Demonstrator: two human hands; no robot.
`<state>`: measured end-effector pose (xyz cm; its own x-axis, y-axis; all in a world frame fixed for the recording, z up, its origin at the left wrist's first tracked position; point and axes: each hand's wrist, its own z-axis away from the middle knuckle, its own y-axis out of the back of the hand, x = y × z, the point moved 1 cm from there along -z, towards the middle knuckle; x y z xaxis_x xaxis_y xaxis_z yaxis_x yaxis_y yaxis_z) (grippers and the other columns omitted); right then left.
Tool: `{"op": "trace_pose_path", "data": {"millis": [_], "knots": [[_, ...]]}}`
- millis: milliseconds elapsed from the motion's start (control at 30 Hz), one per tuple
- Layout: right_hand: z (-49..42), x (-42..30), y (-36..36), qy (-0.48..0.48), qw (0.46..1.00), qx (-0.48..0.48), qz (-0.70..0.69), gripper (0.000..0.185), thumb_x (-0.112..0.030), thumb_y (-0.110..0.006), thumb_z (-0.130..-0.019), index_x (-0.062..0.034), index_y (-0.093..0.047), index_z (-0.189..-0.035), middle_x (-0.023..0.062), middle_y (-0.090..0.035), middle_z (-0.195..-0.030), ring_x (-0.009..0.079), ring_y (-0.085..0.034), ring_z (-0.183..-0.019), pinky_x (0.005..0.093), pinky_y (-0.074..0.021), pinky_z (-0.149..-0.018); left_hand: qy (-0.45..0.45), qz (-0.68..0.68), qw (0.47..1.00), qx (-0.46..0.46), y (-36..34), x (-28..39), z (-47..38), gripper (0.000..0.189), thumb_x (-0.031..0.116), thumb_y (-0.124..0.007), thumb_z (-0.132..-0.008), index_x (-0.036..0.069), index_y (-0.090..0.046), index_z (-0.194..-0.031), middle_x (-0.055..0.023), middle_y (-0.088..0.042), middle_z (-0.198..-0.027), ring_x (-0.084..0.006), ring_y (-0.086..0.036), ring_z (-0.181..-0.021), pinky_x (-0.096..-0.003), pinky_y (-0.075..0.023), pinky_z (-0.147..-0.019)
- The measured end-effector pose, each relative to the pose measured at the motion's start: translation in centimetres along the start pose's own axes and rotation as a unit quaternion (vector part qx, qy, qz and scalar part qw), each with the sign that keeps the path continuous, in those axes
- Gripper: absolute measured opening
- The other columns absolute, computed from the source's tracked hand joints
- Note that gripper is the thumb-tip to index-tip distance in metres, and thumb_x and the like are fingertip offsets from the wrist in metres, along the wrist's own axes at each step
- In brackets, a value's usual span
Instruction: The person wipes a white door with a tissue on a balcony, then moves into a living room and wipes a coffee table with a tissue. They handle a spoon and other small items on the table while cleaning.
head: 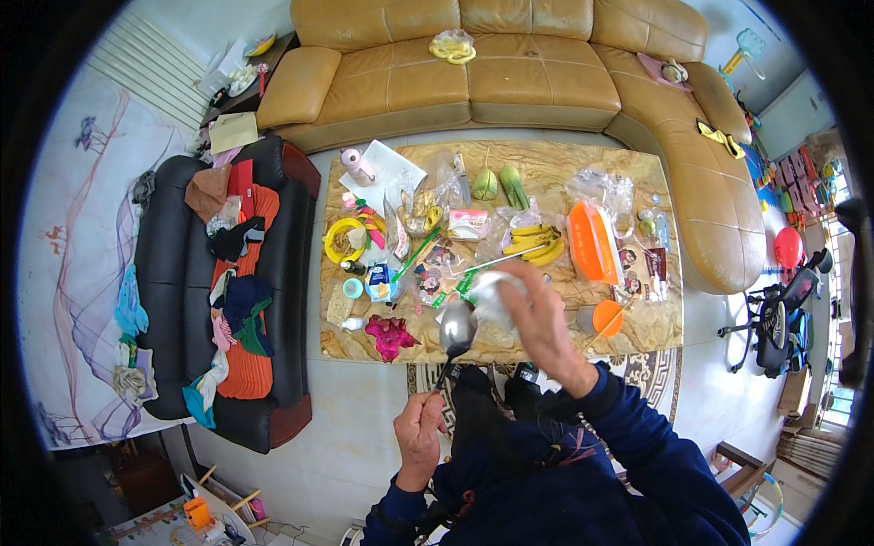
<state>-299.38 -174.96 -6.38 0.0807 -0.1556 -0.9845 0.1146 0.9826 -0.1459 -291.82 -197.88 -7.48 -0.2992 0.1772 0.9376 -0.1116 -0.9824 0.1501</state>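
My left hand (pixel 418 433) is closed around the dark handle of a metal ladle (pixel 457 327), whose bowl points up over the table's near edge. In my right hand (pixel 543 321) is a crumpled white tissue or cloth (pixel 493 297), held just right of the ladle's bowl and a little blurred. Whether it touches the bowl I cannot tell. Left of the ladle, magenta fruit peel (pixel 390 337) lies at the edge of the marble-patterned table (pixel 437 348). An orange-lidded container (pixel 606 319) stands right of my right hand. Behind the hands lie bananas (pixel 536 243) and a green stick (pixel 416 254).
An orange bag (pixel 593 242), a pink jug (pixel 358 167), a knife (pixel 463 180), green vegetables (pixel 512 188) and a yellow ring-shaped dish (pixel 343 240) are on the table. Beyond it stands a tan leather sofa (pixel 403 82); a black sofa with clothes (pixel 177 273) is at left.
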Motion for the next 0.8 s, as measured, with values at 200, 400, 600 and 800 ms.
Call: {"op": "trace_pose_path", "data": {"millis": [200,400,600,800], "knots": [[0.6,-0.2,-2.7,0.085,0.986,0.01,0.14,0.02,-0.014,-0.053,-0.102,0.0009,-0.056,-0.116,0.016,-0.063,-0.1,0.0171,-0.057,-0.09,0.0343,-0.0493,-0.08,-0.025,-0.013,0.999,-0.026,-1.4,0.7,0.5,0.024,0.018,-0.056,-0.1,-0.003,-0.061,-0.09,-0.002,-0.054,-0.061,-0.0099,-0.05,-0.052,-0.0261,-0.0391,-0.049],[1.6,1.3,-2.7,0.01,0.994,0.066,0.082,0.025,-0.021,-0.052,-0.103,0.0011,-0.057,-0.113,0.0105,-0.06,-0.086,0.014,-0.055,-0.079,0.0296,-0.0465,-0.073,-0.2,-0.217,0.955,0.032,-1.6,0.1,-1.1,0.014,0.012,-0.062,-0.095,0.0,-0.065,-0.1,-0.0094,-0.061,-0.071,-0.0194,-0.057,-0.055,-0.0322,-0.0457,-0.053],[0.4,2.0,-1.5,0.255,0.877,0.072,0.4,0.028,-0.024,-0.051,-0.104,0.0001,-0.058,-0.116,0.013,-0.064,-0.088,0.0192,-0.061,-0.077,0.0322,-0.0491,-0.07,-0.223,-0.22,0.95,0.01,-1.4,-0.2,-1.2,0.026,0.012,-0.057,-0.099,0.001,-0.062,-0.122,-0.0066,-0.057,-0.071,-0.0201,-0.058,-0.059,-0.034,-0.0462,-0.053],[-0.7,2.2,3.3,-0.011,0.978,0.133,0.16,0.029,-0.023,-0.056,-0.101,0.0006,-0.062,-0.116,0.002,-0.062,-0.088,0.0089,-0.055,-0.078,0.0266,-0.0467,-0.069,0.126,0.202,0.967,-0.086,-0.5,2.4,0.8,0.037,0.026,-0.045,-0.106,-0.003,-0.054,-0.126,0.0006,-0.043,-0.064,-0.0076,-0.039,-0.044,-0.0254,-0.0406,-0.044]]}}
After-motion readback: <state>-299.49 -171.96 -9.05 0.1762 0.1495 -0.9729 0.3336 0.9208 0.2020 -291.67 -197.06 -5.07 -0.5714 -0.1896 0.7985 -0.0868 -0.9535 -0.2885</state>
